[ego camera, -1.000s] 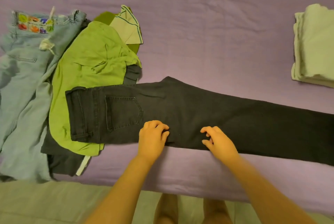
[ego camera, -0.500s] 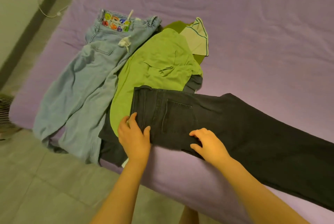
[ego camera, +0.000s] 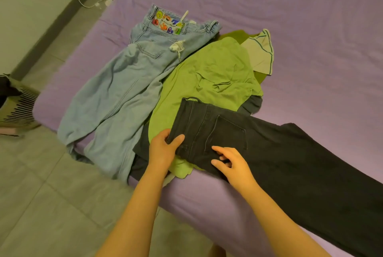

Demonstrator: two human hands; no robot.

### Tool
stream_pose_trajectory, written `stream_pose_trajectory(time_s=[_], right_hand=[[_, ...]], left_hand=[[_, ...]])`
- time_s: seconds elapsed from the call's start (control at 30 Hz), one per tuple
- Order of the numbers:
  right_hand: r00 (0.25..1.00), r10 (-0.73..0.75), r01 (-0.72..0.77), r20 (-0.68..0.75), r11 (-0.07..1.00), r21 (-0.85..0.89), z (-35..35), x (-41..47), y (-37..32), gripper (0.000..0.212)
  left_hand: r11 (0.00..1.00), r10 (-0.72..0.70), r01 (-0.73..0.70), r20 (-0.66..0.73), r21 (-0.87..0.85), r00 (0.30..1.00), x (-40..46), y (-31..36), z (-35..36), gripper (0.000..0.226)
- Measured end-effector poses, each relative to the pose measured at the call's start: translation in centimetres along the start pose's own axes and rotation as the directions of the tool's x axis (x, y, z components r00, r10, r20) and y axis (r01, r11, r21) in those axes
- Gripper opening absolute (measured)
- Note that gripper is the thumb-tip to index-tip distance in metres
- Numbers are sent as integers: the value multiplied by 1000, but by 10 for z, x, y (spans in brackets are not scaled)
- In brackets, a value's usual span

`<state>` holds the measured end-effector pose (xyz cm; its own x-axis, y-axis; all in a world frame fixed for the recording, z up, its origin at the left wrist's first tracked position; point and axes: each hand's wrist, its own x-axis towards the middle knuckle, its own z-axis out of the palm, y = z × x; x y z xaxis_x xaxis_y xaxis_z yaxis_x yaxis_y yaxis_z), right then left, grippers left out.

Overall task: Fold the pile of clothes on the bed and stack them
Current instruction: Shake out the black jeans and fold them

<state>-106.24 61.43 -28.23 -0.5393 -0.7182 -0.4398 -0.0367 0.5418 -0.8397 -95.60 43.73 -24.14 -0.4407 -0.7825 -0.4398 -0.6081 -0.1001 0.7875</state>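
While we read the scene from left to right, we note first the light-blue jeans (ego camera: 124,91) spread flat along the left part of the purple bed (ego camera: 290,28), their waistband away from us and their legs running over the near edge. Beside them and partly over them lies the crumpled green shirt (ego camera: 211,76), with a pale striped garment (ego camera: 261,55) just beyond it. The black jeans (ego camera: 279,153) lie across the near part of the bed, the waistband resting on the green shirt and the legs extending to the right out of view. Our left hand (ego camera: 162,150) pinches the near corner of the waistband, thumb on top and fingers beneath. Our right hand (ego camera: 232,163) rests on the denim just below the back pocket, fingers loosely spread and touching the cloth; we cannot tell whether it grips any fabric. The two hands are near each other but apart. We judge the denim to be fairly heavy, limp but thick, and not slippery, so it should hold a crease without sliding. The waistband and side seams are the firmest places to take hold; the legs will drag if lifted from one end only.
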Motion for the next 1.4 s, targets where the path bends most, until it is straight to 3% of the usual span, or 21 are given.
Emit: stream_pose_trajectory(time_s=[0.07,0.17,0.23,0.3,0.37,0.43,0.57,0.67,0.73,0.83,0.93,1.03,1.13,1.2,1.27,1.4], right_hand=[[1000,13,-10,18,986,-166,-3,0,7,42],[989,97,-127,-108,938,-322,-9,-8,20,51],[987,132,-157,-88,891,-426,-10,-14,24,57],[986,165,-150,-8,875,-460,-10,-14,21,59],[982,187,-167,26,927,-337,-14,-9,11,56],[973,227,-224,39,972,-71,-22,-7,-3,53],[967,255,-218,-24,868,446,-45,-33,-28,54],[975,198,-73,-102,718,693,-68,-62,-40,57],[963,219,-35,-155,676,736,-86,-79,-37,62],[903,379,-70,-205,598,798,-113,-99,-14,63],[810,512,-156,-286,659,736,-133,-111,23,42],[741,595,-265,-311,685,679,-139,-113,60,24],[760,563,-253,-325,717,650,-143,-112,78,31],[774,524,-215,-354,745,631,-149,-118,83,37],[770,499,-186,-398,772,608,-158,-132,92,47],[723,510,-163,-467,782,601,-177,-171,119,54]], left_hand=[[998,15,-16,29,64,999,8,-1,0,18],[994,2,-7,45,106,999,17,-2,6,45],[995,-76,72,56,64,996,22,1,7,68],[986,-150,160,161,-48,975,21,9,8,73],[984,-107,141,266,-111,958,17,20,13,56],[987,-4,54,311,-154,950,6,35,22,33],[952,73,46,373,-302,925,-24,67,51,13],[935,46,142,509,-324,859,-49,92,84,46],[944,5,199,615,-263,789,-67,101,112,60],[960,-70,237,694,-148,717,-93,104,154,73],[968,-166,249,703,-17,692,-113,97,191,73],[991,-134,117,564,67,815,-128,76,216,41],[989,-2,-60,424,134,906,-136,58,227,34],[908,154,-277,365,314,918,-139,53,231,36],[736,301,-479,402,479,865,-141,50,238,41],[326,289,-704,643,631,709,-154,38,267,56]])
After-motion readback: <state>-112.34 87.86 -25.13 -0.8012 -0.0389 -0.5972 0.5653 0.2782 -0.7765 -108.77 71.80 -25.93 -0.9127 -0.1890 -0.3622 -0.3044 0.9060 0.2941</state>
